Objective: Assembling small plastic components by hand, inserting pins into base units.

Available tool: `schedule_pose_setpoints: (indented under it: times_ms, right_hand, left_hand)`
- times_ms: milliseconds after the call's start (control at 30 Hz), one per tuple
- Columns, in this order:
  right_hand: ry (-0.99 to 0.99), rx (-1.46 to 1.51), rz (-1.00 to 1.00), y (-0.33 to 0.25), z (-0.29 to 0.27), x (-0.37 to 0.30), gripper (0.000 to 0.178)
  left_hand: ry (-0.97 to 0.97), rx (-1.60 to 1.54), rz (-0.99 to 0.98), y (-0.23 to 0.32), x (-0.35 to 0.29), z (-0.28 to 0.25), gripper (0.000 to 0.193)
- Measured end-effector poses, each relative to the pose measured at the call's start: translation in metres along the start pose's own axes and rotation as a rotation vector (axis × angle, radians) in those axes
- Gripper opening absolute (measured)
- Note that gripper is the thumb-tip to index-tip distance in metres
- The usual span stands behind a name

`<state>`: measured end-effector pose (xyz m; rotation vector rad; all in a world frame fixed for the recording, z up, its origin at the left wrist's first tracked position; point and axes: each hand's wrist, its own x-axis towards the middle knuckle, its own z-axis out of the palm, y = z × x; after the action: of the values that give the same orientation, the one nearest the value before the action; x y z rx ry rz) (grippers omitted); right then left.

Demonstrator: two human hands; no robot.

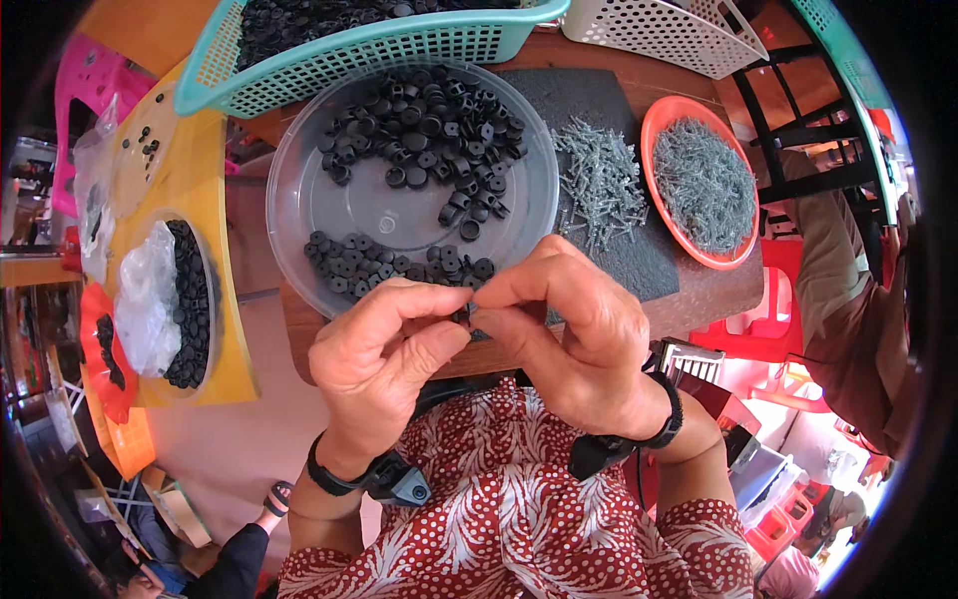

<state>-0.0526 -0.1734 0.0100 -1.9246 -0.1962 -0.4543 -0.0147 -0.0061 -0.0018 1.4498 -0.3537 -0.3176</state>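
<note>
My left hand (382, 349) and my right hand (577, 324) meet fingertip to fingertip at the near rim of a wide clear plastic tub (281, 215). A small black plastic part (462, 314) shows in the pinch of the left thumb and forefinger. The right thumb and forefinger close against the same spot; whatever they pinch is hidden. Inside the tub, round black plastic caps (399, 125) are heaped at the far side, and black pieces with small holes (349, 265) lie at the near side. To the right, loose silver screws (602, 185) cover part of a dark mat (649, 265).
An orange bowl (654, 118) of screws stands right of the mat. A teal basket (369, 85) of black parts and a white perforated basket (664, 42) are behind. Leftward, a yellow table (235, 339) bears more black parts. Another person's legs (848, 270) are at right.
</note>
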Motion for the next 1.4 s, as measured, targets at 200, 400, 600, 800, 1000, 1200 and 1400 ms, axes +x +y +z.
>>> schedule_pose_setpoints:
  times_ms: [200, 400, 600, 800, 1000, 1200, 1400]
  right_hand:
    - [0.029, 0.022, 0.002, 0.004, 0.007, -0.003, 0.017]
    - [-0.033, 0.027, 0.090, 0.003, 0.003, 0.006, 0.015]
    - [-0.104, -0.444, -0.186, 0.041, -0.004, 0.033, 0.019]
    - [-0.291, -0.754, -0.342, 0.050, 0.007, 0.043, 0.012]
    - [-0.306, -0.772, -0.383, 0.052, 0.009, 0.046, 0.008]
    - [-0.312, -0.656, -0.343, 0.045, 0.004, 0.043, 0.010]
    - [-0.249, -0.212, -0.196, 0.022, -0.001, 0.036, 0.015]
  left_hand:
    - [-0.031, 0.100, 0.099, -0.005, -0.001, -0.001, 0.020]
    - [0.089, -0.023, -0.056, 0.000, 0.001, -0.003, 0.019]
    - [0.210, -0.122, 0.012, -0.004, 0.008, -0.015, 0.020]
    - [0.241, -0.130, -0.005, -0.004, 0.009, -0.018, 0.020]
    - [0.263, -0.149, 0.007, -0.002, 0.011, -0.020, 0.021]
    - [0.242, -0.150, -0.015, -0.002, 0.013, -0.016, 0.021]
    - [0.216, -0.237, -0.046, -0.002, 0.020, -0.006, 0.022]
